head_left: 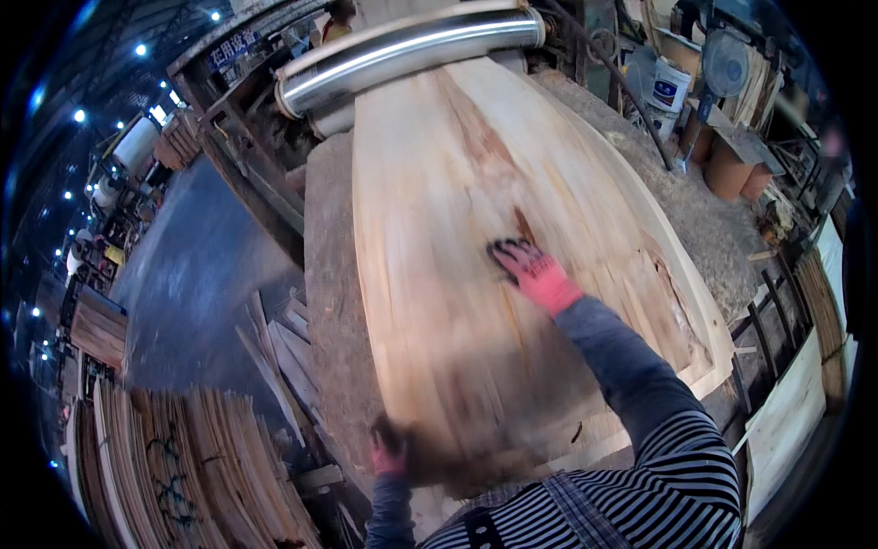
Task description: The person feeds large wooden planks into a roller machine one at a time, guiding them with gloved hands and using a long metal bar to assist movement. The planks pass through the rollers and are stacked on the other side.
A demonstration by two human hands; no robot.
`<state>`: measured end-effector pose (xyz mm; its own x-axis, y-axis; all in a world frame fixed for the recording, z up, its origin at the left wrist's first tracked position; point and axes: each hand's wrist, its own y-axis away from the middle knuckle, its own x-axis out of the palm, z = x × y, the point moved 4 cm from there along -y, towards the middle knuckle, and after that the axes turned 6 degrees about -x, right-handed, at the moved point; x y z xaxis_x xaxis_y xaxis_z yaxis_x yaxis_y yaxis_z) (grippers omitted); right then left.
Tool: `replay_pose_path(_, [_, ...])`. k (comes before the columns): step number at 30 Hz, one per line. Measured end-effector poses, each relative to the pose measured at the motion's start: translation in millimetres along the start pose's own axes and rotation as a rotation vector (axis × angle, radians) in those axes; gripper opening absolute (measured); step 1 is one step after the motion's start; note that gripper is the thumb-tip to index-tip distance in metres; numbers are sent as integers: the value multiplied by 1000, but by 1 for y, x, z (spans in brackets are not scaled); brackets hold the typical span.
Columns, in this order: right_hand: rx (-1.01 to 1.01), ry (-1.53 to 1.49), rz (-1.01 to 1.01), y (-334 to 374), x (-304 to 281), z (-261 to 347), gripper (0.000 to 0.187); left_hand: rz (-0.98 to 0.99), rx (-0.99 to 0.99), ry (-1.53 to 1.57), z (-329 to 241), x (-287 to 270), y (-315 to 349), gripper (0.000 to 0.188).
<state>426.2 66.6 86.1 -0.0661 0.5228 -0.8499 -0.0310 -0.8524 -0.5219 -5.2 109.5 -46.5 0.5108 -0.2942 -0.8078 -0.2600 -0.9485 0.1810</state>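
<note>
A long pale wood veneer sheet with brown streaks lies on the worktable in front of me, its far end at a shiny metal roller. My right hand, in a pink glove with dark fingertips, lies flat on the middle of the sheet, fingers stretched out. At the sheet's near left corner is my left hand, gloved too. Motion smears its fingers, and I cannot tell whether they grip the edge. The near part of the sheet is also blurred. Other veneer layers show along its right side.
A stack of veneer sheets stands at the lower left, with loose wood strips beside the table. At the far right are a fan, a white bucket and cardboard boxes. Pale boards lean at the right.
</note>
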Motion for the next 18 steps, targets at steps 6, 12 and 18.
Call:
replay_pose_path(6, [62,151,20,-33,1,34,54,22,-168,-325,-19,-3,-1,73])
replay_pose_path(12, [45,-121,135,58,-63,110,56,76,93,419,5,-10,-10,51])
replay_pose_path(18, [95,-116,421,163,-108,159,74,646,-8,1204,-85,-77,25,39])
